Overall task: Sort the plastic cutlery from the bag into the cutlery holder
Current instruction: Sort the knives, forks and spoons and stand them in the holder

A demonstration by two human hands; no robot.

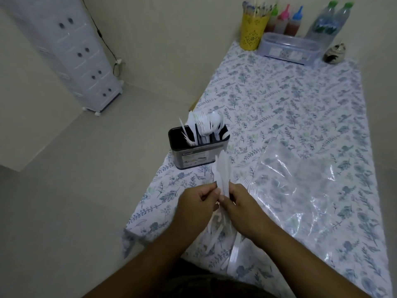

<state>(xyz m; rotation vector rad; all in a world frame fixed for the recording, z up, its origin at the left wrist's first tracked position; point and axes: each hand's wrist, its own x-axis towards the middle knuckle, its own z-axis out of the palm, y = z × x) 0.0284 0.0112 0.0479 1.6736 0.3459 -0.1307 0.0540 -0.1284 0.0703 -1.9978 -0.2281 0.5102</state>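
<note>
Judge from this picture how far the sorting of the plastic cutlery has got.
Partly done. The black cutlery holder already has white forks, spoons and other pieces standing in its compartments. In hand: the left hand and right hand together grip a bundle of white cutlery. Left: that bundle, plus loose pieces below the hands by the clear plastic bag.

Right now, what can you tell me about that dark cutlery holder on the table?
The cutlery holder is a dark, glossy oblong tub with rounded corners, divided inside into compartments, with a label on its near side. It stands upright on the floral tablecloth near the table's left edge, beyond both hands. White plastic cutlery stands in it, handles down: forks and spoons are recognisable. Neither hand touches it.
</note>
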